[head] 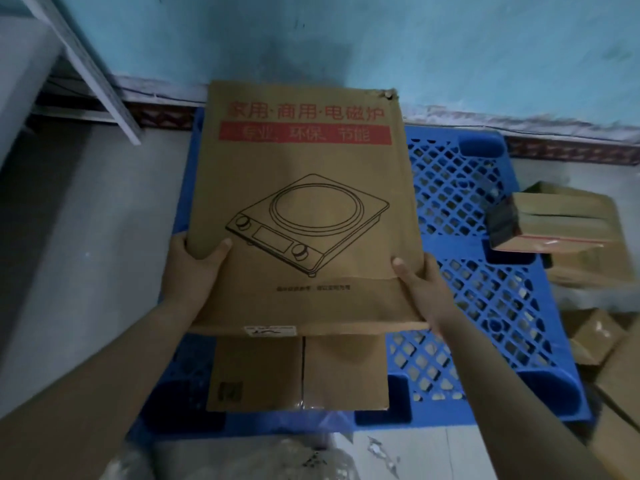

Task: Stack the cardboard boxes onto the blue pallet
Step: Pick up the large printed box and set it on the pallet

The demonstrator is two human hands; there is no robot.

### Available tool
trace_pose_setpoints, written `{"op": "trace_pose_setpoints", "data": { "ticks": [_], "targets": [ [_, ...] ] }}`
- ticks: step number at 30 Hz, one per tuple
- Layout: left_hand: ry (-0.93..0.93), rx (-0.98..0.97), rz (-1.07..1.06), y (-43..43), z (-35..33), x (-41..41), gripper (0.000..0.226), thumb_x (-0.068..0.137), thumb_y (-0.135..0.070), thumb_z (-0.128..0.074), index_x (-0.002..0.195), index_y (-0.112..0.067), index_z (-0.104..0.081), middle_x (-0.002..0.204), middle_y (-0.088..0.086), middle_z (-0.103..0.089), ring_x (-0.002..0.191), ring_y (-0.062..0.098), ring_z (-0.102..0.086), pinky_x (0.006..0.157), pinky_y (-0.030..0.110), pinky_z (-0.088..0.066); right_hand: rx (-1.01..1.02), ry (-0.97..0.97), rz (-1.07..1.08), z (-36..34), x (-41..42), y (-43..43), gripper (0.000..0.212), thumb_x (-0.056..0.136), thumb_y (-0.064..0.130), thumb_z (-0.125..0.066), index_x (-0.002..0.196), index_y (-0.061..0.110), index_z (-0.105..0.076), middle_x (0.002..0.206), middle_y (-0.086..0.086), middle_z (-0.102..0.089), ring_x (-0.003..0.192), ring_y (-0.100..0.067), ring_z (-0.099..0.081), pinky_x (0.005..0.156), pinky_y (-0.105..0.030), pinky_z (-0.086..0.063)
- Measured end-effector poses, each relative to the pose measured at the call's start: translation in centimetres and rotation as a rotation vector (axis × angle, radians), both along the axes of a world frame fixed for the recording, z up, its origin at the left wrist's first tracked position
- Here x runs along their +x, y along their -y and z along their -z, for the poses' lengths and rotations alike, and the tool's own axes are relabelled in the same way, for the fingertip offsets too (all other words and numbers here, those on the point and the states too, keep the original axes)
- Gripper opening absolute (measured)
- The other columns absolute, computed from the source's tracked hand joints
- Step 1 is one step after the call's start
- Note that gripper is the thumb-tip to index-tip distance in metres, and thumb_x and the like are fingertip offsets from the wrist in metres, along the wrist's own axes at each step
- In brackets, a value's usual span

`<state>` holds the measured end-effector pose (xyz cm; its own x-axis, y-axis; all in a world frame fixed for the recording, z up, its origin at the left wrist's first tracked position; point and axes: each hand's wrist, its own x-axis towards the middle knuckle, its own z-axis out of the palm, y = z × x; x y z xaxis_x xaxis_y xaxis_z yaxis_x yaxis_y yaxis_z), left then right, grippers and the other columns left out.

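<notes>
Two hands, left hand [194,261] and right hand [420,285], gripping cardboard box [304,202] printed 家用·商用·电磁炉, above blue pallet [485,271]

Big box [304,202] above pallet [485,299]

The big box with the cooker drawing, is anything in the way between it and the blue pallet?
Partly. Both hands, left and right, hold the big box over the blue pallet. A smaller cardboard box already sits underneath its near edge. The pallet's right side looks bare.
</notes>
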<state>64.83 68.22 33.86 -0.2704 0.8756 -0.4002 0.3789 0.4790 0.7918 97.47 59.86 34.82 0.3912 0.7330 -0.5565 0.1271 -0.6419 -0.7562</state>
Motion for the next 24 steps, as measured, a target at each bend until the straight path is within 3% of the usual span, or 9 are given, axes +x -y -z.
{"op": "trace_pose_setpoints", "data": {
  "ticks": [3, 6, 9, 15, 20, 24],
  "targets": [
    [-0.001, -0.029, 0.012, 3.3, 0.2, 0.5, 0.076, 0.080, -0.053, -0.068, 0.141, -0.022, -0.034, 0.121, -0.007, -0.051, 0.101, 0.013, -0.050, 0.086, 0.031, -0.043, -0.025, 0.075, -0.051, 0.0, 0.9, 2.5, 0.051, 0.091, 0.045, -0.061, 0.131, 0.015, -0.047, 0.123, -0.005, -0.056, 0.109, -0.027, -0.057, 0.091, -0.044, -0.049],
    [-0.002, -0.047, 0.032, 5.6, 0.8, 0.4, 0.072, 0.081, -0.052, -0.067, 0.140, -0.024, -0.037, 0.122, -0.005, -0.054, 0.100, 0.012, -0.052, 0.081, 0.029, -0.043, -0.015, 0.059, -0.041, 0.4, 0.7, 5.6, 0.041, 0.093, 0.038, -0.061, 0.126, 0.018, -0.048, 0.112, 0.002, -0.059, 0.105, -0.025, -0.058, 0.088, -0.041, -0.049],
    [0.002, -0.042, 0.047, 7.5, 1.2, -0.1, 0.069, 0.082, -0.049, -0.067, 0.139, -0.023, -0.037, 0.120, -0.006, -0.054, 0.099, 0.012, -0.052, 0.075, 0.025, -0.042, -0.040, 0.035, 0.006, 1.2, 0.0, 8.5, 0.040, 0.094, 0.036, -0.060, 0.128, 0.020, -0.047, 0.118, -0.005, -0.058, 0.105, -0.027, -0.059, 0.089, -0.043, -0.050],
    [-0.047, -0.045, 0.096, 9.8, 1.0, -1.3, 0.071, 0.084, -0.047, -0.066, 0.143, -0.024, -0.033, 0.117, -0.009, -0.049, 0.099, 0.010, -0.049, 0.079, 0.028, -0.040, -0.062, -0.013, 0.119, 2.8, -2.4, 12.7, 0.030, 0.099, 0.036, -0.050, 0.124, 0.020, -0.045, 0.119, -0.004, -0.053, 0.098, -0.018, -0.056, 0.086, -0.038, -0.042],
    [-0.031, -0.086, 0.154, 11.0, 2.1, -1.9, 0.075, 0.085, -0.040, -0.068, 0.146, -0.023, -0.028, 0.134, -0.001, -0.046, 0.106, 0.009, -0.044, 0.089, 0.029, -0.038, -0.112, 0.022, 0.120, 4.2, -3.9, 13.6, 0.043, 0.101, 0.033, -0.047, 0.138, 0.011, -0.037, 0.123, -0.005, -0.047, 0.107, -0.022, -0.048, 0.085, -0.033, -0.036],
    [-0.016, -0.080, 0.163, 11.0, 2.5, -2.2, 0.068, 0.084, -0.036, -0.070, 0.141, -0.022, -0.035, 0.122, -0.007, -0.047, 0.105, 0.011, -0.048, 0.086, 0.030, -0.040, -0.160, 0.072, 0.093, 4.9, -3.4, 13.4, 0.055, 0.101, 0.034, -0.048, 0.147, 0.011, -0.030, 0.130, -0.006, -0.045, 0.114, -0.025, -0.047, 0.091, -0.035, -0.037]
  ]
}}
